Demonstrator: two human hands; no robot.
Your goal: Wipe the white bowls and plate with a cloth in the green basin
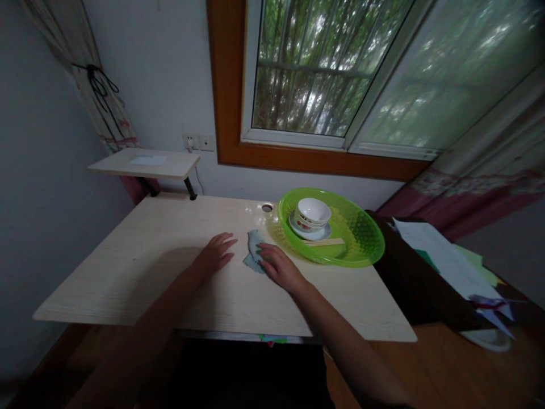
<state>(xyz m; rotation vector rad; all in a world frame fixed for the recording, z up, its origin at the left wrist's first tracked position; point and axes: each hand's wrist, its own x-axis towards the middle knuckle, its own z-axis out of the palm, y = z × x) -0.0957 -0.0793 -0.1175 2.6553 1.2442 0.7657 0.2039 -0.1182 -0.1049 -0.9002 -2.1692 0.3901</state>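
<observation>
My left hand (216, 253) lies flat on the pale wooden desk (140, 255), fingers stretched out, holding nothing. Just to its right, my right hand (279, 267) rests palm down on a small blue-grey cloth (254, 245), fingers pressed onto its right edge. The cloth lies crumpled on the desk, close to the left rim of a green plastic basket (366, 236). Inside the basket sit a white bowl (314, 211) on a saucer (310, 232) and a pair of wooden chopsticks (326, 242).
A raised shelf (145, 163) stands at the desk's back left, below a tied curtain. A cable hole (267, 208) is near the back edge. A window fills the wall behind. A dark surface at right carries papers (443, 255).
</observation>
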